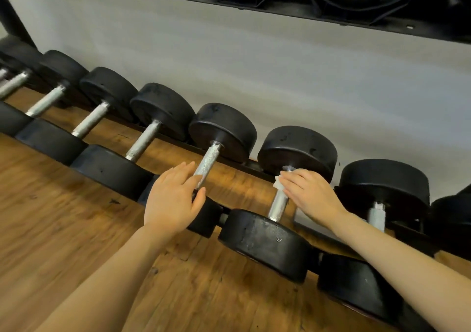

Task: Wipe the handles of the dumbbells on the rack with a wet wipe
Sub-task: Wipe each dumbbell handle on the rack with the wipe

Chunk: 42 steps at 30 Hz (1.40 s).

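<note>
Seven dumbbells (288,194), one wet wipe (278,182) (under right hand (309,194))

A single head-worn camera looks forward and steeply down from above and in front of the rack (254,164), close enough that both forearms reach in from the bottom edge and the left hand (171,199) and right hand (309,194) sit near the frame's middle. The view is tilted, so the row of dumbbells (275,204) runs from upper left to lower right, with the wall (254,71) behind and the floor (63,229) at lower left. The wide lens bends the edges, and no second view shares the scene.
</note>
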Each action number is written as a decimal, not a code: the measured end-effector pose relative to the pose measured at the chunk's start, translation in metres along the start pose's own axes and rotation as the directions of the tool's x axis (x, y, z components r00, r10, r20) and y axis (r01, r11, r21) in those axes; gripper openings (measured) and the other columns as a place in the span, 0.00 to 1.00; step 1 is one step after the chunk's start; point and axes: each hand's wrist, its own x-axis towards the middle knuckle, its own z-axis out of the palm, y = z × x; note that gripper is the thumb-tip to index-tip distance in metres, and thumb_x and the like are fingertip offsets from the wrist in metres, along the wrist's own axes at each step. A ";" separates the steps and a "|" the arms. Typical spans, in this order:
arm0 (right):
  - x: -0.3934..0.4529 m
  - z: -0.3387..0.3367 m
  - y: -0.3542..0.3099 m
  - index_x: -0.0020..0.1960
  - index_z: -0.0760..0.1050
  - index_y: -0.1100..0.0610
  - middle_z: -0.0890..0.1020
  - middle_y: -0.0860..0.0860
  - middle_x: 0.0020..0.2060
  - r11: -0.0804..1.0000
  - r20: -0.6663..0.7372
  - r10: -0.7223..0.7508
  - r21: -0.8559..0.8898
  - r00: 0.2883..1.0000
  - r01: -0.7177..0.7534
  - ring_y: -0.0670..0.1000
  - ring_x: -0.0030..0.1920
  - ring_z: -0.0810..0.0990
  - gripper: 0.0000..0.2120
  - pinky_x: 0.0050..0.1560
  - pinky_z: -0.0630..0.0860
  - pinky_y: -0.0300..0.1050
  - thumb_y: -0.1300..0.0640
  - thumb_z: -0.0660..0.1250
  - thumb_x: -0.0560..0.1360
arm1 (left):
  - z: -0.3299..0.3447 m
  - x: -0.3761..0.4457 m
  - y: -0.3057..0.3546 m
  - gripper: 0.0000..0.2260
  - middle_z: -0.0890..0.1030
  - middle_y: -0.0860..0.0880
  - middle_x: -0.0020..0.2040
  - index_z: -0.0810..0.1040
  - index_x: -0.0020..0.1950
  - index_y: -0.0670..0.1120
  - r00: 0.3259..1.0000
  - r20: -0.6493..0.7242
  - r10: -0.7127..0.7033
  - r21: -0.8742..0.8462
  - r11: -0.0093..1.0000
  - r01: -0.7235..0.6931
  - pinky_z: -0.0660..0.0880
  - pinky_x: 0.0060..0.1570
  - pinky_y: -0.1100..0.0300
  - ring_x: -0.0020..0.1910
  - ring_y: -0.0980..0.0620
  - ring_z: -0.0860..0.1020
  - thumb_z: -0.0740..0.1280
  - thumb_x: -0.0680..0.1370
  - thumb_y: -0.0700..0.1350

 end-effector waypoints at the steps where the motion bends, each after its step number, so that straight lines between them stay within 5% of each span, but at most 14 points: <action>1: -0.002 0.002 0.002 0.64 0.77 0.58 0.80 0.54 0.61 1.000 -0.007 -0.011 0.009 1.000 0.011 0.54 0.61 0.79 0.25 0.60 0.75 0.51 0.57 0.78 0.68 | -0.001 -0.001 0.001 0.21 0.80 0.44 0.65 0.82 0.62 0.45 1.000 -0.007 -0.004 0.009 1.000 0.004 0.72 0.65 0.43 0.66 0.43 0.76 0.57 0.79 0.54; 9: -0.004 0.012 0.007 0.70 0.72 0.59 0.73 0.57 0.69 0.976 -0.040 -0.198 0.088 0.979 0.201 0.57 0.69 0.71 0.28 0.68 0.64 0.49 0.63 0.72 0.71 | -0.008 -0.003 0.010 0.23 0.85 0.47 0.51 0.85 0.55 0.44 0.999 -0.040 -0.001 0.054 0.999 0.003 0.76 0.55 0.50 0.53 0.47 0.82 0.55 0.78 0.54; 15: -0.006 0.014 0.016 0.72 0.69 0.60 0.73 0.56 0.69 0.986 -0.051 -0.087 0.142 0.995 0.093 0.53 0.71 0.69 0.27 0.70 0.68 0.49 0.46 0.53 0.80 | -0.007 -0.002 0.012 0.23 0.85 0.47 0.50 0.85 0.54 0.43 0.999 -0.040 -0.009 0.076 0.997 0.012 0.76 0.55 0.49 0.54 0.45 0.81 0.55 0.78 0.54; 20: -0.003 0.018 0.012 0.71 0.70 0.59 0.73 0.54 0.70 0.980 -0.009 -0.150 0.130 0.989 0.150 0.53 0.71 0.68 0.31 0.72 0.59 0.48 0.38 0.54 0.78 | -0.004 -0.002 0.009 0.23 0.84 0.48 0.49 0.85 0.54 0.44 0.999 -0.032 -0.018 0.084 0.996 0.021 0.75 0.54 0.50 0.51 0.47 0.80 0.55 0.79 0.54; 28: 0.000 0.023 0.007 0.71 0.70 0.59 0.75 0.54 0.67 0.978 0.026 -0.157 0.140 0.987 0.152 0.53 0.70 0.69 0.32 0.72 0.59 0.48 0.37 0.53 0.78 | -0.003 -0.003 0.011 0.21 0.82 0.48 0.40 0.85 0.49 0.42 0.993 -0.114 0.009 0.062 0.998 -0.002 0.72 0.45 0.54 0.41 0.47 0.79 0.56 0.78 0.53; 37: 0.001 0.021 -0.003 0.69 0.72 0.62 0.77 0.56 0.65 0.985 -0.014 -0.123 0.123 0.992 0.123 0.56 0.68 0.73 0.31 0.70 0.67 0.53 0.39 0.54 0.78 | -0.002 -0.004 0.010 0.21 0.81 0.49 0.40 0.84 0.49 0.43 0.992 -0.125 0.008 0.060 0.998 -0.001 0.72 0.44 0.54 0.41 0.48 0.77 0.56 0.78 0.53; 42: 0.005 0.018 0.005 0.69 0.72 0.61 0.77 0.55 0.65 0.988 -0.019 -0.118 0.100 0.993 0.119 0.55 0.69 0.72 0.31 0.72 0.61 0.50 0.39 0.54 0.78 | -0.002 -0.004 0.010 0.22 0.82 0.49 0.41 0.85 0.50 0.43 0.995 -0.096 -0.007 0.065 0.998 0.013 0.73 0.46 0.53 0.42 0.48 0.78 0.55 0.78 0.54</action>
